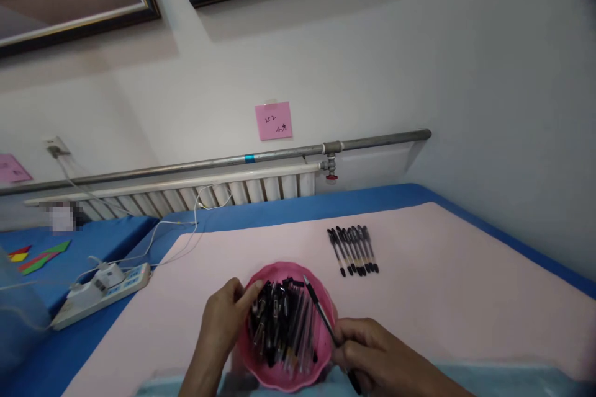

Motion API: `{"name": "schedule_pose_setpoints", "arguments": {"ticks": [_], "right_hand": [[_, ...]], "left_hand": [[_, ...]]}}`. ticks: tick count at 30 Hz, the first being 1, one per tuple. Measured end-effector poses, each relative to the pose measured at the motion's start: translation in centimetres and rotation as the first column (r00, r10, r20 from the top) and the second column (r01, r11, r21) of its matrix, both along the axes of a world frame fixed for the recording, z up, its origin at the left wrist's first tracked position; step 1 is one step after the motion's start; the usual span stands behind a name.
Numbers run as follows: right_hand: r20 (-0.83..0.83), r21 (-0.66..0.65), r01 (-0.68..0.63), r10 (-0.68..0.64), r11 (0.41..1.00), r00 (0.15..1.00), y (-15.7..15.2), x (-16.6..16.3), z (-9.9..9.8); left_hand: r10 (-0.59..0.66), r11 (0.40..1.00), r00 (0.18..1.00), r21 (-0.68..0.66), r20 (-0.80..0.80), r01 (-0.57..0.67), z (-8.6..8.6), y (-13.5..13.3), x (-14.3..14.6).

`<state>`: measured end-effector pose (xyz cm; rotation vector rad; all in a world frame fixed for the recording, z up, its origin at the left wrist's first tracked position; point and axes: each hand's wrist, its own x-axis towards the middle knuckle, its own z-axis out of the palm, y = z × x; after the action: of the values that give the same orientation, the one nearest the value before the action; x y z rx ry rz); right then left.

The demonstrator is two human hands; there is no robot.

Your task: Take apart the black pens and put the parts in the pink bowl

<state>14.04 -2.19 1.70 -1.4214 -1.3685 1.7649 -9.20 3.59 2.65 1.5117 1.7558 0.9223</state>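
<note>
A pink scalloped bowl stands at the table's near edge, holding black pen caps and clear pen barrels in a loose heap. At its left rim is my left hand, its thumb over the edge beside the black caps and its other fingers curled, partly out of sight. My right hand is closed around a pen with a dark grip; the pen's uncapped tip points up and left over the bowl's right side. Beyond the bowl, several capped black pens lie side by side in a row.
Pink paper covers the blue table. To the left, a power strip carries plugs and white cables. Coloured flat pieces lie on another blue surface. Behind are a radiator, a pipe and a pink note.
</note>
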Motion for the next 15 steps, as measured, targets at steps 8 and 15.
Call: {"name": "schedule_pose_setpoints", "arguments": {"ticks": [8, 15], "right_hand": [[-0.096, -0.077, -0.136, 0.128, 0.988, 0.987, -0.1, -0.2, 0.6], [-0.167, -0.075, -0.174, 0.16, 0.982, 0.973, -0.3, -0.3, 0.6]], "left_hand": [[-0.162, 0.867, 0.571, -0.161, 0.805, 0.472, -0.4, -2.5, 5.1], [-0.077, 0.893, 0.409, -0.119, 0.909, 0.433, -0.5, -2.4, 5.7]]}}
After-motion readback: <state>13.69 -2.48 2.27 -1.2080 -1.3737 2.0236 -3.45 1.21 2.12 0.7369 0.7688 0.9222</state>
